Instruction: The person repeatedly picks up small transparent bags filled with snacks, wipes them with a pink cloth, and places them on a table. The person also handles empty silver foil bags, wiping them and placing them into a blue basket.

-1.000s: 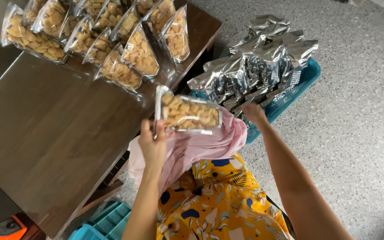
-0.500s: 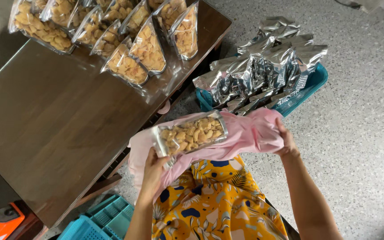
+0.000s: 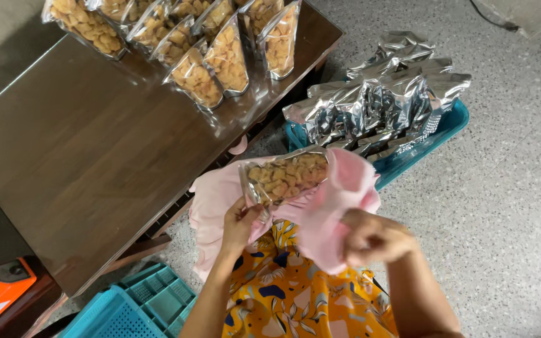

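A: What have the hands got?

B: The left hand (image 3: 240, 220) pinches the lower corner of a clear snack pouch (image 3: 288, 176) full of golden pieces, held level over the lap. The right hand (image 3: 370, 238) is closed in a fist on a bunch of pink cloth (image 3: 330, 216), which wraps under and beside the pouch.

A: How would you wipe it well?

B: I'd judge it best to keep that corner pinch firm so the pouch stays flat, and to draw the cloth along the film in long strokes rather than squeezing, since the contents look brittle. Whether the top seal is closed, I can't quite tell from here.

A: What's around?

B: On the dark wooden tabletop (image 3: 95, 163) stands a row of filled pouches (image 3: 211, 62), upright and close together at the far edge. To the right, a teal basket (image 3: 452, 125) on the speckled floor holds crumpled silver pouches (image 3: 383, 94). Another teal crate (image 3: 139, 307) sits by the left knee, near an orange object (image 3: 1, 291).

A: Anything in the way?

B: The tabletop's near corner is close to the left elbow; the loose cloth could also drape over the pouch.
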